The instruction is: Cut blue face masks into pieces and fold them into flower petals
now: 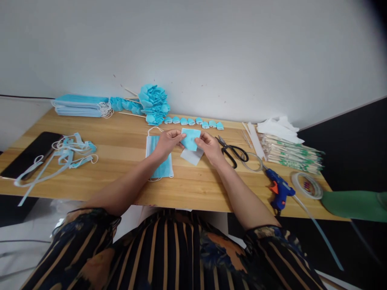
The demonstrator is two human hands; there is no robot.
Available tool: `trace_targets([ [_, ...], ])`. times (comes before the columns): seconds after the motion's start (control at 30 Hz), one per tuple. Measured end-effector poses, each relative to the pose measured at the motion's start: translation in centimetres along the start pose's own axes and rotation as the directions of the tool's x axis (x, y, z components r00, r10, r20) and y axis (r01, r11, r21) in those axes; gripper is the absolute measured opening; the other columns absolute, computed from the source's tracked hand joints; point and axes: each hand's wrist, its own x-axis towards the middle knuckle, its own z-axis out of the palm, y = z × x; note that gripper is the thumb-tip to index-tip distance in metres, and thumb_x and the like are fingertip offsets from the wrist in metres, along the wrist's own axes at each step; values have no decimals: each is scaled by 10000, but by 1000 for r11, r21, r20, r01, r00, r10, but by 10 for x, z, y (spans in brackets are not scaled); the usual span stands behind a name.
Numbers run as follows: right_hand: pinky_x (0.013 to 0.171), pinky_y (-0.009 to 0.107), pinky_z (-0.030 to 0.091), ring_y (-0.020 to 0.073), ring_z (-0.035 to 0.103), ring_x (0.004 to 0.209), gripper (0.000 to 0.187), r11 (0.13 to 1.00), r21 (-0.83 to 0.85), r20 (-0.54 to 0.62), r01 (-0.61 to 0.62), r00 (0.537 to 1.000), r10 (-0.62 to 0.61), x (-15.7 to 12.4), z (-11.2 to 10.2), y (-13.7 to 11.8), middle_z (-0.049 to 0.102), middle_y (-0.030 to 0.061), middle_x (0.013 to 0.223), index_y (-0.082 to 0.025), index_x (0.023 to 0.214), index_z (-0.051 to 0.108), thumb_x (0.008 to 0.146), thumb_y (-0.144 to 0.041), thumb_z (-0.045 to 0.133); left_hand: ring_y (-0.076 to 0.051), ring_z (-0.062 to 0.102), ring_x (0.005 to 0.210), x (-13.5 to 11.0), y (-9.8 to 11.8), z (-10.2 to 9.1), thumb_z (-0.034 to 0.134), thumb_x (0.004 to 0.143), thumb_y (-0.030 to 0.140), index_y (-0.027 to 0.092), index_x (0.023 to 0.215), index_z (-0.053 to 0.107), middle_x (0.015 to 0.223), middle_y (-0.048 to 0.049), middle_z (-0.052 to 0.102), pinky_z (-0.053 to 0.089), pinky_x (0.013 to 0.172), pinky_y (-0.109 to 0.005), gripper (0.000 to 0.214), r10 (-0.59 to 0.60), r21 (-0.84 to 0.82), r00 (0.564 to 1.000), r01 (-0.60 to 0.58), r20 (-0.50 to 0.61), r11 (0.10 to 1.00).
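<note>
Between both hands, just above the table, is a small blue square of face mask fabric point(190, 139). My left hand point(167, 141) pinches its left edge between thumb and fingers. On its right edge, my right hand point(210, 147) is closed with the thumb on top. A pale white piece of fabric point(192, 156) shows below the square. Partly under my left hand lies a whole blue face mask point(163, 168) with white ear loops. Close to my right hand are black-handled scissors point(232, 152). Several small folded blue petals point(191, 121) form a row behind the hands.
Blue fabric flowers point(153, 102) and a mask stack point(81, 105) stand at the back left. Cut strips point(72, 151) lie near a dark phone-like slab point(28, 151). A blue glue gun point(280, 188), tape roll point(306, 186) and wrapped packets point(292, 155) sit on the right.
</note>
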Motion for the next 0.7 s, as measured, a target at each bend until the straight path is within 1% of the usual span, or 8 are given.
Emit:
trace_targets([
  [0.07, 748, 299, 500, 161, 588, 797, 526, 999, 25, 18, -24, 1000, 23, 0, -2, -2, 677, -1, 862, -231, 972, 683, 642, -589, 884, -93, 605, 550, -1, 0, 1, 904, 678, 513, 159, 674, 648, 633, 26, 636, 537, 571, -230, 437, 8, 54, 1000, -9, 21, 999],
  [0.2, 684, 291, 479, 148, 555, 713, 416, 998, -54, -56, -22, 998, 19, 0, -5, 0, 649, -20, 766, -215, 853, 682, 680, -550, 859, -103, 585, 564, -1, -5, 4, 900, 650, 527, 161, 684, 668, 640, 15, 646, 496, 557, -230, 434, 30, 142, 999, -33, 24, 989],
  [0.3, 710, 309, 484, 161, 559, 720, 280, 974, -200, -208, 110, 966, -152, 0, -9, 1, 650, -15, 774, -225, 858, 695, 810, -495, 755, -88, 538, 551, -2, -6, 4, 852, 718, 528, 167, 748, 698, 683, 3, 676, 447, 524, -213, 393, 108, 177, 989, -89, -100, 980],
  [0.37, 819, 355, 510, 198, 607, 817, 226, 908, -360, -248, 214, 916, -314, -1, -12, -1, 689, 12, 847, -239, 885, 710, 872, -465, 696, -92, 542, 533, -2, -4, 3, 771, 792, 612, 158, 736, 703, 675, -29, 686, 436, 508, -216, 463, 72, 144, 994, -59, -87, 988],
  [0.43, 946, 414, 502, 241, 638, 942, 200, 800, -516, -170, 306, 879, -446, -2, -12, -4, 726, 46, 931, -254, 887, 729, 911, -441, 661, -125, 610, 565, -3, -2, 2, 690, 820, 721, 140, 739, 710, 691, -79, 708, 472, 522, -232, 588, -58, 53, 998, 56, 31, 997],
  [0.5, 1021, 462, 478, 265, 647, 1012, 199, 694, -603, 14, 394, 875, -484, -4, -10, -7, 752, 64, 982, -272, 874, 751, 938, -423, 638, -163, 668, 618, -3, -3, 2, 682, 786, 784, 129, 765, 714, 707, -104, 719, 525, 557, -255, 656, -167, -43, 976, 175, 141, 984],
  [0.6, 1105, 500, 432, 282, 651, 1108, 221, 606, -613, 286, 507, 857, -428, -6, -4, -9, 777, 62, 1072, -299, 897, 782, 937, -482, 665, -153, 661, 637, -1, -5, 1, 835, 677, 692, 143, 748, 694, 697, -57, 703, 568, 608, -264, 571, -166, -125, 979, 180, 115, 976],
  [0.7, 1190, 514, 370, 297, 596, 1290, 350, 632, -580, 233, 514, 848, -476, -8, -4, -10, 735, 72, 1284, -301, 1059, 782, 927, -600, 657, -123, 614, 608, 1, -5, -2, 918, 592, 573, 155, 722, 694, 671, -9, 676, 560, 605, -255, 492, -122, -123, 991, 127, 48, 984],
])
